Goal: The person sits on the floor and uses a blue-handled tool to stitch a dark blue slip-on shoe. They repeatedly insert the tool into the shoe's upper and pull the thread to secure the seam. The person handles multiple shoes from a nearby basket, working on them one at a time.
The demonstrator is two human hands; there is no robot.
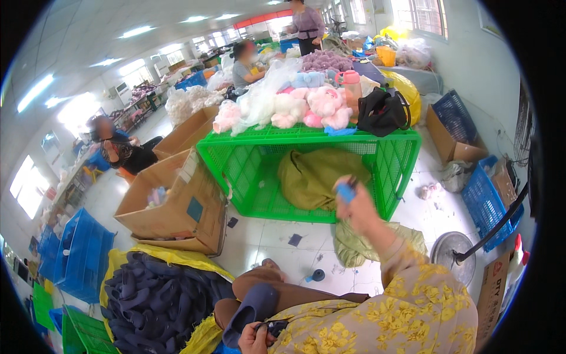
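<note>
My right hand (361,209) is raised in front of the green crate, blurred by motion. Its fingers are closed around a small object with a blue part (345,192) and a dark end; its kind is not clear. Low in the picture, my left hand (252,338) grips a small dark piece (274,326), partly hidden by the fingers and sleeve. Just above that hand, a navy clog (257,307) lies across my lap. To the left, a yellow sack (121,258) stands open, heaped with navy clogs (159,298).
Ahead lies a green crate (306,217) on its side, with an olive sack (318,177) inside and pink plush toys (327,106) on top. Cardboard boxes (194,200) and blue crates (85,253) stand left. At right is a round metal base (454,256). Other people sit and stand farther off.
</note>
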